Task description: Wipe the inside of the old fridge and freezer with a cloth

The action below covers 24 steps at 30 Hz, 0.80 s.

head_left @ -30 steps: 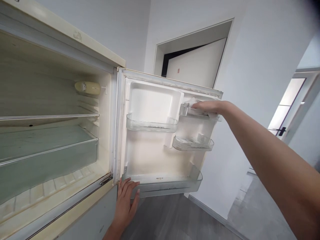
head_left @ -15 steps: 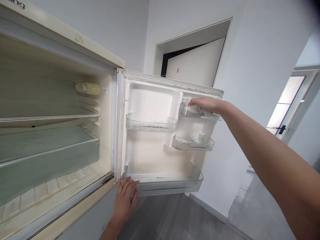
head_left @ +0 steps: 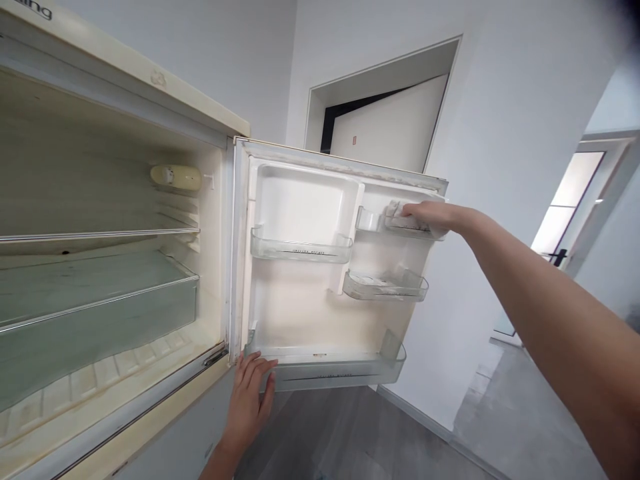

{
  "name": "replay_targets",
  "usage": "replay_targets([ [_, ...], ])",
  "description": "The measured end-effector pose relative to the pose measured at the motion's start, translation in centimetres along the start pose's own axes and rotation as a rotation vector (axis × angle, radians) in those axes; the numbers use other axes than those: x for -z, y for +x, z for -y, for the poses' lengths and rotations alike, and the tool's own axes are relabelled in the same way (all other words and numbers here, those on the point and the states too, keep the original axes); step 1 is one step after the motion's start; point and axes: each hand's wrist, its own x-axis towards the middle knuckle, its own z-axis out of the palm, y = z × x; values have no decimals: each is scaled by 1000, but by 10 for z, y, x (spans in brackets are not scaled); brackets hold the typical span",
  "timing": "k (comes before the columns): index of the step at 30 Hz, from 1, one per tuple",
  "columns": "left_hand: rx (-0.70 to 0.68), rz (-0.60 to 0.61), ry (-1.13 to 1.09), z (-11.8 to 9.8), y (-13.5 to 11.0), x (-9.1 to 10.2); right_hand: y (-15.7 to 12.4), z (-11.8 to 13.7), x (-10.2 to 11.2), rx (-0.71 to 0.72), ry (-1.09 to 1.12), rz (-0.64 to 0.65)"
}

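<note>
One white cloth (head_left: 394,211): lay bunched in the top outer bin (head_left: 369,221), under the right hand (head_left: 434,215) and poking out hingeward; its long axis was unclear.
Right hand: was the nearer, closed on the cloth.
Top outer bin: ran lengthwise across the fridge door (head_left: 300,303).
Left hand (head_left: 250,400): lay loosely spread on the bottom bin (head_left: 345,376)'s hinge-side end, gripping nothing.

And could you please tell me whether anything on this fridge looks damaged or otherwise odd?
Yes, it looks worn and grimy: a blotchy patch mars the pale upper frame, and smudges mark the top seal of the open fridge door. Both stand out against smoother surfaces nearby.
</note>
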Motion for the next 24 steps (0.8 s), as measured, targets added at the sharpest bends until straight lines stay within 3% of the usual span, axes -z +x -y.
replay_targets([
  [3,17,-34,-28,-2,0,-3,-7,7,2,-58,48,50],
  [10,52,-26,-61,-1,-3,-6,-32,43,-1,135,162,100],
  [15,19,-41,-44,1,-2,-4,-57,65,-4,172,183,72],
  [20,-10,-46,-11,6,-3,-1,-62,57,-8,184,199,-5],
  [24,-9,-23,3,7,-3,1,-61,43,-7,105,195,-94],
])
